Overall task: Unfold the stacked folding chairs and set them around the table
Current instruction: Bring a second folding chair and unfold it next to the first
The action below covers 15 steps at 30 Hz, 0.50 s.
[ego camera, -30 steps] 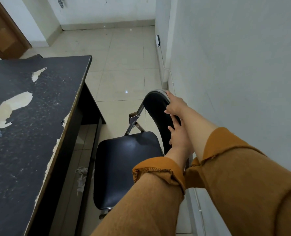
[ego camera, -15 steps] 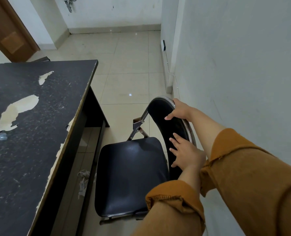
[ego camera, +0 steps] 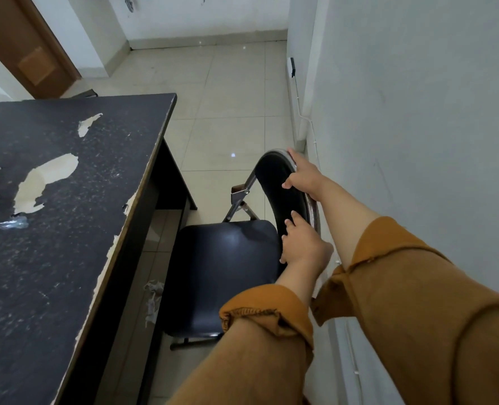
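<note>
A black folding chair (ego camera: pixel 222 276) stands unfolded on the floor, its seat toward the right edge of the black table (ego camera: pixel 55 217) and its back toward the wall. My right hand (ego camera: pixel 303 178) grips the top rim of the curved backrest. Lower on the backrest, my left hand (ego camera: pixel 302 244) lies against the padded front face with its fingers spread. Both arms wear orange sleeves. No other chairs are in view.
The table top has peeled pale patches and a bit of clear plastic (ego camera: pixel 11 222). A crumpled rag (ego camera: pixel 153 299) lies on the floor under the table edge. A white wall (ego camera: pixel 417 112) runs close along the right. A brown door (ego camera: pixel 29 45) is at the far left.
The view has shifted back a little. My left hand slid out from behind my right forearm and now lies flat on the backrest; the right hand stays on the top rim.
</note>
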Motion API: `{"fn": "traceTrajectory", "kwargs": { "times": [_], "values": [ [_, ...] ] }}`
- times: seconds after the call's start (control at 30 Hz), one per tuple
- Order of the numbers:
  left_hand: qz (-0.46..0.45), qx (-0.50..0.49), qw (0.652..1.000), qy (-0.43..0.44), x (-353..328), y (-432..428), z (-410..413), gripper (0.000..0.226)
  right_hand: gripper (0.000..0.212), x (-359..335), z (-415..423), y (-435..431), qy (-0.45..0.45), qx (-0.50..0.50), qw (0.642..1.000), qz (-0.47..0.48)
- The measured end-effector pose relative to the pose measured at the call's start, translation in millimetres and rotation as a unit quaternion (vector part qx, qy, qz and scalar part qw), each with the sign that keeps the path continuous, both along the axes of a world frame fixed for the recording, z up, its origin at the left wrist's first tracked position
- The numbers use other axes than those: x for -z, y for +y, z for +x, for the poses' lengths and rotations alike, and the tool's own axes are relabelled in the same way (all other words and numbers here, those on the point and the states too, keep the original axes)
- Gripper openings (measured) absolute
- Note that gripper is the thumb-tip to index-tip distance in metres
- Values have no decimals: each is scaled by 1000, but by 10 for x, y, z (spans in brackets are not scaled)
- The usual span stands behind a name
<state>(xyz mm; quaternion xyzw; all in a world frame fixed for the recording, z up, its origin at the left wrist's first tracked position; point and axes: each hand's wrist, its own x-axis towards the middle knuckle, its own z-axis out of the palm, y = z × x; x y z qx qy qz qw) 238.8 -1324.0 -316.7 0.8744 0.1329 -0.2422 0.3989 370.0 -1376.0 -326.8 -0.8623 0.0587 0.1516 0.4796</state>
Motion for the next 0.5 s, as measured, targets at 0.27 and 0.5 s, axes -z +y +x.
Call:
{"fn": "traceTrajectory", "kwargs": {
  "times": [0.27,0.5],
  "values": [
    [-25,7,999,-20,55,257,161,88,93,51,235,71,-6,25,999,-19],
    [-24,1,1000,12,84,146,335,92,93,50,372,29,-16,4,999,-39]
  ]
}}
